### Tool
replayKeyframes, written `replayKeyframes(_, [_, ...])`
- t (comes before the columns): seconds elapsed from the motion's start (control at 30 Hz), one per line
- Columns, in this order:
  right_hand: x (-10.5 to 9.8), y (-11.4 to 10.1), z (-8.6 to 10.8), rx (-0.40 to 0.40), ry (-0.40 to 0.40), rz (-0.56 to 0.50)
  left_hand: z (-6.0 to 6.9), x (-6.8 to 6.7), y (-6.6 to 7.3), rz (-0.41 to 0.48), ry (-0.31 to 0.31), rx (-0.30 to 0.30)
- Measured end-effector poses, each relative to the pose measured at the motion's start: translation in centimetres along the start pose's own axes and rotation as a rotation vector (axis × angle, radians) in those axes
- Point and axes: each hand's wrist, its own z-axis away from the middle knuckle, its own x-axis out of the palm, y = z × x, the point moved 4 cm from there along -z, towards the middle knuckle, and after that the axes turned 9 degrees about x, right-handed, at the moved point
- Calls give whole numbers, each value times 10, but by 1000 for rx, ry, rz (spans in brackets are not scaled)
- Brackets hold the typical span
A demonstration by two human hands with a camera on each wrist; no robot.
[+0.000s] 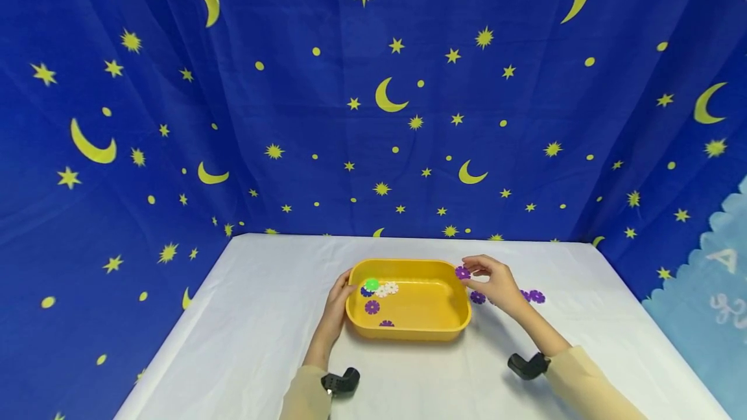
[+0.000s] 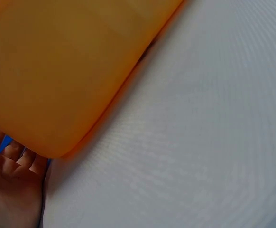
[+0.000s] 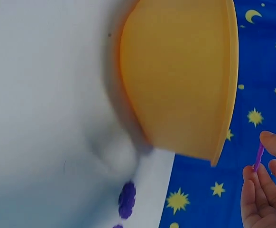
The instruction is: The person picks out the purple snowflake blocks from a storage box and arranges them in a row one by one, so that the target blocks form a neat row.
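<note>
My left hand (image 1: 334,311) grips the left end of a yellow plastic tub (image 1: 432,306), its thumb on the rim. Between thumb and fingertips, my right hand (image 1: 496,285) pinches a purple flower-shaped disc (image 1: 463,272) at the tub's right rim. The right wrist view shows that disc (image 3: 259,157) edge-on, higher than the table. Inside the tub, toward its left, lie a green disc (image 1: 371,284), a blue disc (image 1: 366,291), white discs (image 1: 391,288) and two purple discs (image 1: 371,307).
A purple disc (image 1: 477,297) lies on the white tabletop (image 1: 233,342) just right of the tub. More purple discs (image 1: 537,297) lie farther right, partly behind my right hand. A blue curtain (image 1: 327,167) with moons and stars stands behind and at the sides.
</note>
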Motion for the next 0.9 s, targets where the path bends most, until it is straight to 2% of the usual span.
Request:
replayKeyframes(0.33, [-19,28,5,-24,54,-27,1,0,1,5,-13,8])
replayKeyframes(0.7, [-33,50,17,18,111,64,1,1,0,13,-17,-7])
replayKeyframes(0.9, [-42,64,20,41,150,73,1,0,2,22,-10,-6])
